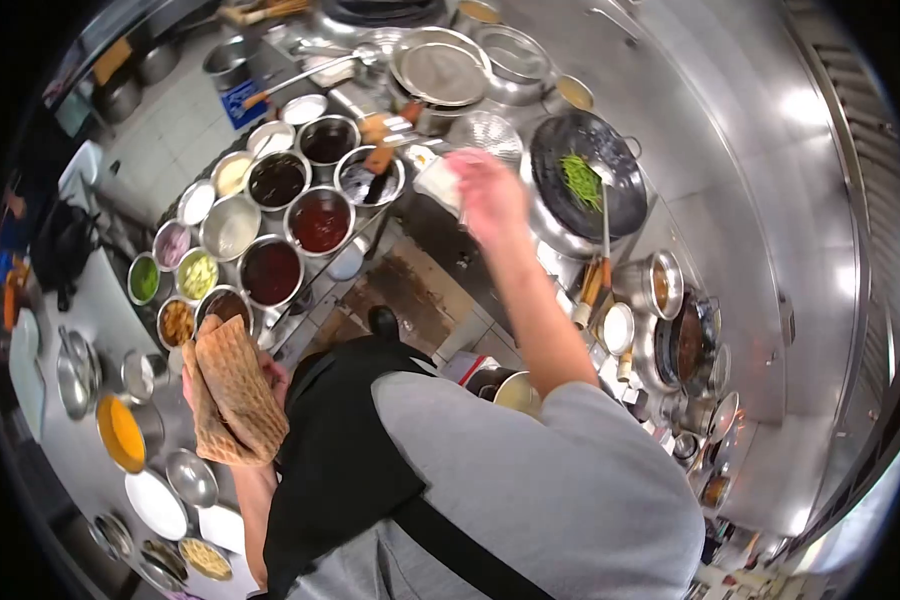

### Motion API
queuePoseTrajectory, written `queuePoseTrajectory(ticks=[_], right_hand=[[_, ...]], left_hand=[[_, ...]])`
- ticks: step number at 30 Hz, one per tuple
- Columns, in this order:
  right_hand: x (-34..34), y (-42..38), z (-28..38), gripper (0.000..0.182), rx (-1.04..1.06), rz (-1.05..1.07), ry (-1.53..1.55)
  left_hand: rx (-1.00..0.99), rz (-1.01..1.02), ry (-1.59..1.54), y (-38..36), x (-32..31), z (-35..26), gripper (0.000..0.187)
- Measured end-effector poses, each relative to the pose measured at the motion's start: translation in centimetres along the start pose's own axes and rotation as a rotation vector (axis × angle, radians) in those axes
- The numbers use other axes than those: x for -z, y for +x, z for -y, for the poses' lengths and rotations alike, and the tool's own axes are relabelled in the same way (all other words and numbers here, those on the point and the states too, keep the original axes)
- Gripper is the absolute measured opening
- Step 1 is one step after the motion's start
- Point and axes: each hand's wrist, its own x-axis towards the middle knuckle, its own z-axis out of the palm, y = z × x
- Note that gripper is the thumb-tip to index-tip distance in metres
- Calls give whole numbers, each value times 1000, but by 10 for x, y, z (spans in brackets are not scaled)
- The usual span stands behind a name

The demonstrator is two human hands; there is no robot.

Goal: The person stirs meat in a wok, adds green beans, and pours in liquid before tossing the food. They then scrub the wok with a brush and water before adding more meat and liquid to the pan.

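A folded brown cloth [235, 390] with a waffle-like texture is gripped in my left hand [276, 378], low on the left by my black apron. Most of that hand's fingers are hidden behind the folds. My right hand [488, 200] reaches out over the stove edge, smeared by motion. A white object [437, 186] overlaps its fingertips, and I cannot tell whether the hand holds it. Just right of this hand a black wok [625, 205] contains green vegetable strips [580, 182], with a ladle [605, 215] resting in it.
Several metal pots of sauces, one dark red [320, 221], stand left of centre. Strainers [440, 70] lie at the back. Another wok [690, 340] and a metal pot [658, 284] sit at right. An orange-filled bowl [122, 433] and white plate [156, 505] occupy the left counter.
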Motion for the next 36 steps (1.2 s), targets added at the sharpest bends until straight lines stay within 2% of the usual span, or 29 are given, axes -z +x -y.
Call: queuePoseTrajectory(ticks=[1, 3, 4, 5, 6, 7, 8, 10, 12, 14, 16, 19, 21, 24, 26, 27, 28, 29, 30, 31, 32, 33, 34, 35, 36], right_hand=[[22, -6, 51, 34, 65, -105, -74], [117, 22, 117, 34, 154, -279, -75], [161, 33, 140, 29, 236, -345, -40], [198, 46, 159, 22, 284, -463, -159], [239, 60, 170, 18, 373, -552, -458], [261, 68, 177, 20, 412, -772, -881], [332, 89, 172, 22, 532, -878, -1403], [328, 90, 173, 23, 611, -774, -1198], [240, 79, 156, 22, 500, -634, -813], [183, 88, 102, 24, 366, -330, -584], [93, 82, 29, 28, 187, -40, -494], [-50, 44, -81, 34, -19, 421, -542], [-125, 11, -145, 30, -60, 670, -528], [-223, -28, -225, 28, 90, 944, -671], [-266, -44, -282, 24, 487, 1137, -853], [-281, -52, -312, 24, 524, 1193, -996], [-287, -56, -345, 24, 657, 1280, -1143], [-287, -58, -374, 26, 688, 1392, -1298], [-278, -52, -414, 26, 621, 1475, -1287], [-270, -37, -446, 27, 633, 1581, -1331], [-285, -52, -424, 27, 377, 1539, -1417], [-286, -56, -416, 34, 666, 1548, -1380], [-282, -64, -401, 44, 922, 1468, -1297], [-283, -75, -378, 48, 907, 1446, -1135], [-282, -93, -341, 49, 176, 1435, -869]], left_hand=[[-3, -200, 51, 12, -25, 15, 75], [-27, -534, 135, 41, -100, 57, 77], [71, -359, 42, 51, -95, 61, 78], [166, -186, -52, 60, -77, 62, 79], [260, -15, -144, 70, -59, 65, 80], [294, 169, -155, 80, -46, 74, 81], [361, 180, -107, 89, -39, 79, 76], [176, -28, 3, 92, -75, 108, 70], [121, -50, 293, 93, -58, 112, 64], [111, -61, 400, 85, -45, 104, 66], [28, -23, 385, 78, -49, 92, 62], [-61, 36, 289, 56, -24, 72, 61], [-99, 19, 244, 29, -20, 60, 59], [-224, -63, 275, -7, -20, 38, 56], [-339, -179, 410, -32, -9, 24, 56], [-418, -205, 422, -41, -3, 16, 56], [-495, -199, 465, -51, 16, 12, 62], [-525, -248, 373, -64, 22, 3, 65], [-545, -286, 277, -75, 28, -5, 69], [-602, -215, 219, -76, 41, -13, 75], [-664, -190, 178, -82, 37, -29, 73], [-700, -203, 160, -87, 36, -42, 73], [-730, -210, 140, -90, 37, -53, 74], [-724, -313, 86, -88, 39, -61, 67], [-738, -376, 83, -82, 41, -68, 63]])
